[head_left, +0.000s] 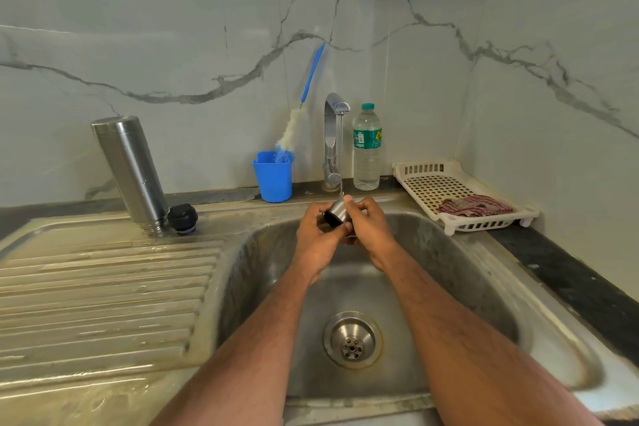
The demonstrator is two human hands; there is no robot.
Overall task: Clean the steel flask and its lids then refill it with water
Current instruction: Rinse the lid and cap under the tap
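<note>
The small steel cup-shaped lid with a black inside (337, 214) is mostly covered by the fingers of the left hand (316, 235) and the right hand (370, 230), so its full shape cannot be made out. The lower bristles of the white bottle brush with a blue handle (289, 135) are sunk in the blue plastic cup (273, 180). The tall steel flask (133, 169) stands mouth down; its opening is possibly touching the draining board, too small to tell. Both forearms run off the bottom edge.
</note>
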